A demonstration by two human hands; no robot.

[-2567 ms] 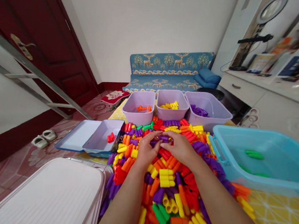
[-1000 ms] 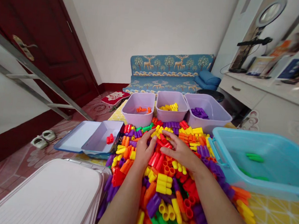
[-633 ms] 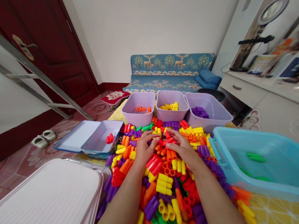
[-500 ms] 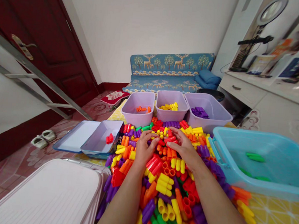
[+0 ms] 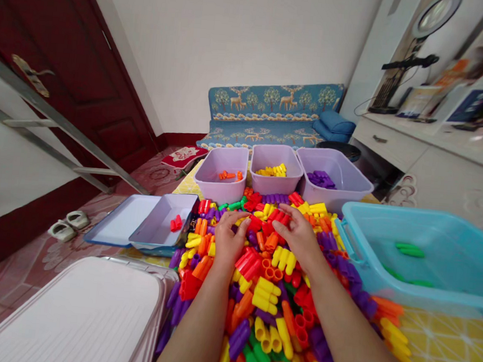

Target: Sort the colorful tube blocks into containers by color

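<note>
Bullet-shaped plastic building blocks in red, yellow, orange, purple and green lie in a heap in front of me. My right hand (image 5: 300,235) curls its thumb and fingers around a red block (image 5: 280,217) at the heap's far middle. Opposite it, my left hand (image 5: 228,237) has thumb and forefinger drawn close on another red block (image 5: 256,223); the hand partly hides that grip. Between and below my hands lie orange blocks (image 5: 272,241), a yellow triple block (image 5: 284,259) and a larger red block (image 5: 248,263).
Three lilac bins stand behind the heap, holding orange (image 5: 227,175), yellow (image 5: 273,170) and purple blocks (image 5: 321,179). At left, a shallow box (image 5: 146,232) contains red pieces, near a white lid (image 5: 73,313). A blue tub (image 5: 444,232) with green blocks stands at right.
My left hand has shifted slightly left, from beside yellow pieces to a red block. The red block in my right hand has turned and risen slightly. The view has shifted a little.
</note>
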